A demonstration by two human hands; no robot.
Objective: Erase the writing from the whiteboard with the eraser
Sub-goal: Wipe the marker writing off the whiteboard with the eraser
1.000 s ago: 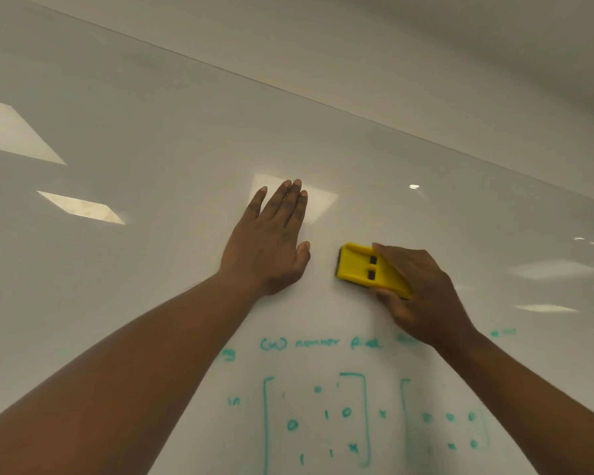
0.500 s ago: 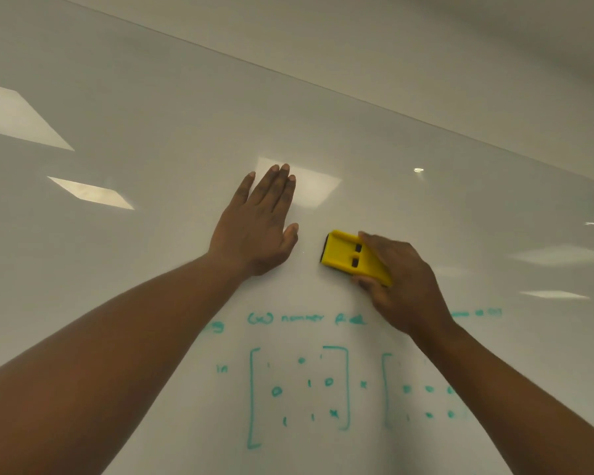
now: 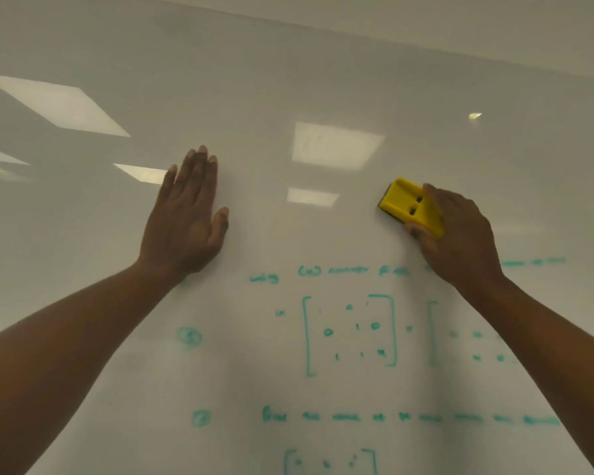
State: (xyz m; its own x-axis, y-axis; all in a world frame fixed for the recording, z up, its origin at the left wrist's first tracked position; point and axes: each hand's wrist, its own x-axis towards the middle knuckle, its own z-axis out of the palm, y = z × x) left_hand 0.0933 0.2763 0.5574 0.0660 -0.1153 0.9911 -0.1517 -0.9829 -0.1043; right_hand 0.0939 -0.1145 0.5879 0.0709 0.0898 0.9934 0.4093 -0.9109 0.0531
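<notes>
I had the yellow eraser (image 3: 410,206) pinched in my right hand (image 3: 460,234), thumb under its lower edge and fingers over the top, its dark pad pressed flat on the whiteboard (image 3: 288,80). It sat just above the first line of teal writing (image 3: 340,270), over that line's right half. My left hand (image 3: 186,221) lay open and flat on the bare board, fingers together and thumb out, up and to the left of the same line, well apart from the eraser.

Above that line the board looked clean; below it I could see bracketed matrices, circled numbers and another sentence, all untouched. So I judged I was mid-wipe, with most of the job left. The next move called for dragging the eraser down onto that line and sweeping across it with steady pressure.
</notes>
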